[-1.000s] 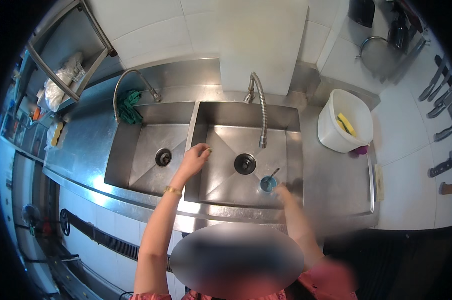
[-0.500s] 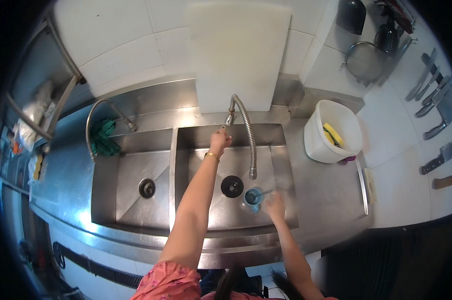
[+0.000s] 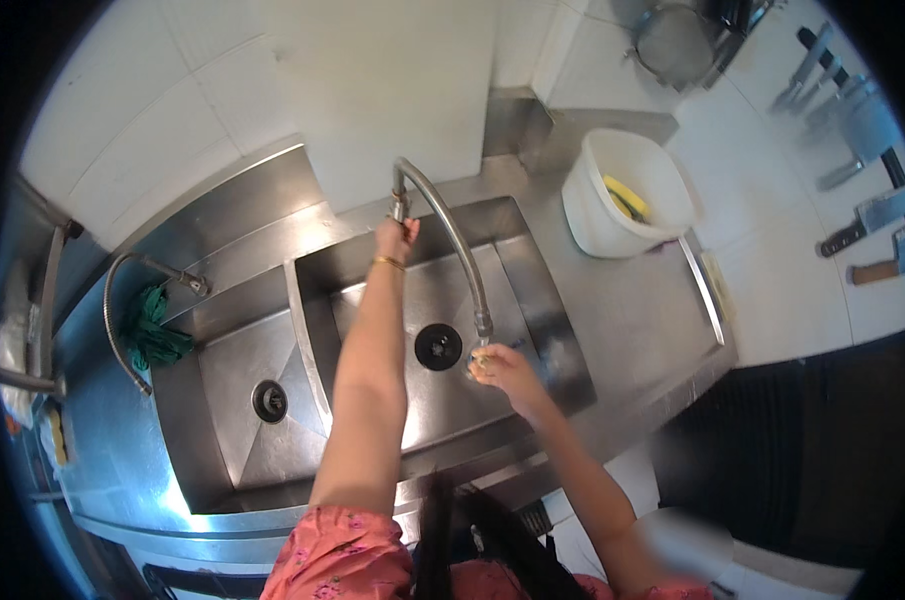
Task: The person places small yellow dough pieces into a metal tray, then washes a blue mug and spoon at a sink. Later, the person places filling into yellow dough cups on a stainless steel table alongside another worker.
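My left hand (image 3: 396,238) reaches to the base of the tap at the sink's back edge, its fingers closed around the tap handle (image 3: 399,213). A flexible metal spout (image 3: 457,235) arches from there toward me. Right under its tip, a thin stream of water falls onto my right hand (image 3: 504,370). The right fingers are curled together, and what they hold, if anything, I cannot make out. A little blue shows beside the fingertips, where the light blue mug is mostly hidden. Below lies the right sink basin (image 3: 392,415) with its black drain (image 3: 438,347).
A second basin (image 3: 227,400) lies on the left, with green cloth (image 3: 152,330) and another tap (image 3: 194,284) behind it. To the right stands a white bucket (image 3: 602,215) holding a yellow sponge (image 3: 626,197). Knives (image 3: 877,215) hang on the right wall.
The view has shifted and turned. My right hand has moved from the mug's right side to under the spout, and water now runs. My left hand has closed on the tap handle.
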The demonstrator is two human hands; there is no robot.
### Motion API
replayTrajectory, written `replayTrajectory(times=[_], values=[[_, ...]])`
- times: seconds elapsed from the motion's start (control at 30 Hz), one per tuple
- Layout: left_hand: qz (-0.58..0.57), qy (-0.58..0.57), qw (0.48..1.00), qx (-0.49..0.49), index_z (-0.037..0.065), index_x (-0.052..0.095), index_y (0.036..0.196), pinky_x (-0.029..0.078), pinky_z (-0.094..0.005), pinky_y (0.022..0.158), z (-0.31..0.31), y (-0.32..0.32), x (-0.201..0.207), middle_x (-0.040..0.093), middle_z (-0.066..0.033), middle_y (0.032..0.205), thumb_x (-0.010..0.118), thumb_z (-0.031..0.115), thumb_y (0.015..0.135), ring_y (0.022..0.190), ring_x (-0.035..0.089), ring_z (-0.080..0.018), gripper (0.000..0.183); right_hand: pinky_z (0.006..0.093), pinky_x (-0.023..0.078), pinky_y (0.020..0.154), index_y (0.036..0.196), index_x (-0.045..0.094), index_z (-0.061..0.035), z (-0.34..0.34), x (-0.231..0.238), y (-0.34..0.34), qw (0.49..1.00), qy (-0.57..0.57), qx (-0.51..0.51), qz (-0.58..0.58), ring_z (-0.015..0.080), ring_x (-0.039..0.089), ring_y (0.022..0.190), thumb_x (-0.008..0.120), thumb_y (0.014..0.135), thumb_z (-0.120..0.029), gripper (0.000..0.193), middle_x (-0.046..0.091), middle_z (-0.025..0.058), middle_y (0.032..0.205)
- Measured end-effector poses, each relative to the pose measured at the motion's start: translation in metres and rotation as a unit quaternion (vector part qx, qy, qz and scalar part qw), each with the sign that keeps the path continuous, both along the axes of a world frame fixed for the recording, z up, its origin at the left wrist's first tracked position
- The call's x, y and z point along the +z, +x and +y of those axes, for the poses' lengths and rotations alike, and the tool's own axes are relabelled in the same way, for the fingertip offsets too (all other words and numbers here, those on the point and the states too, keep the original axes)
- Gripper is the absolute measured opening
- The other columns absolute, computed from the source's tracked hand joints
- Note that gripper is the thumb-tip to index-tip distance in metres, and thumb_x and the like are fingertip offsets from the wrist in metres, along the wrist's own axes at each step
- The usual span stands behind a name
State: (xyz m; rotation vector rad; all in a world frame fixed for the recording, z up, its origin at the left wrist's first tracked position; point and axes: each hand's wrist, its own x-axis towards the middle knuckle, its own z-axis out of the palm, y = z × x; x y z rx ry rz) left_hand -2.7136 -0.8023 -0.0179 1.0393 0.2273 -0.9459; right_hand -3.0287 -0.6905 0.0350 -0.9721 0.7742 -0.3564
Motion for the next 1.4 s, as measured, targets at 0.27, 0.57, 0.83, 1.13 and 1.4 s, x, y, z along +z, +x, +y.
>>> replayTrajectory(times=[0.27,0.57,0.83,1.13,1.4], values=[[-0.192,0.132,0.922,-0.308,0.002,0.024,0.131,0.029,-0.0555,0.095,0.109,-0.062,0.021,0.026,-0.0143,0.134,0.039,0.043,0.089,0.122,0.031,-0.0331,0.060,0.0229,0.046,0.056,0.092,0.056,0.0019,0.002,-0.022,0.041,0.959,0.193,-0.186,-0.098,0.0128,0.056,0.065,0.051,0.083,-0.001,0.011,0.059,0.0086,0.082],[-0.068,-0.005,0.979,-0.191,0.005,0.049,0.088,0.042,-0.0262,0.064,0.165,-0.213,0.032,0.051,-0.0030,0.082,0.040,0.010,0.090,0.073,0.049,-0.0122,0.011,0.0275,0.051,0.058,0.099,0.055,0.0052,0.015,-0.032,0.059,0.926,0.189,-0.322,-0.057,0.0184,0.061,0.067,0.050,0.080,0.004,0.019,0.060,0.0123,0.085],[-0.095,0.132,0.973,-0.164,0.000,0.052,0.080,0.043,-0.0288,0.055,0.143,-0.233,0.005,0.053,-0.0073,0.074,0.040,0.009,0.088,0.064,0.052,-0.0151,0.017,0.0231,0.046,0.069,0.104,0.056,0.0025,0.020,-0.025,0.025,0.961,0.136,-0.236,-0.055,0.0147,0.058,0.082,0.044,0.084,0.003,0.024,0.059,0.0101,0.093],[0.130,0.010,0.978,-0.164,0.000,0.051,0.092,0.050,-0.0305,0.065,0.147,-0.220,0.002,0.058,-0.0124,0.080,0.031,0.013,0.093,0.071,0.057,-0.0204,0.024,0.0401,0.034,0.093,0.118,0.048,-0.0006,0.019,-0.042,0.006,0.892,-0.440,0.042,0.098,0.0332,0.047,0.110,0.043,0.078,0.000,0.041,0.045,0.0185,0.124],[0.089,0.039,0.994,-0.055,-0.002,0.048,0.102,0.048,-0.0347,0.078,0.167,-0.248,0.006,0.056,-0.0138,0.099,0.032,0.010,0.092,0.088,0.056,-0.0232,0.022,0.0426,0.036,0.090,0.108,0.054,-0.0041,-0.008,-0.048,0.006,0.811,-0.517,0.247,0.116,0.0362,0.051,0.102,0.045,0.080,-0.010,0.030,0.055,0.0214,0.107]])
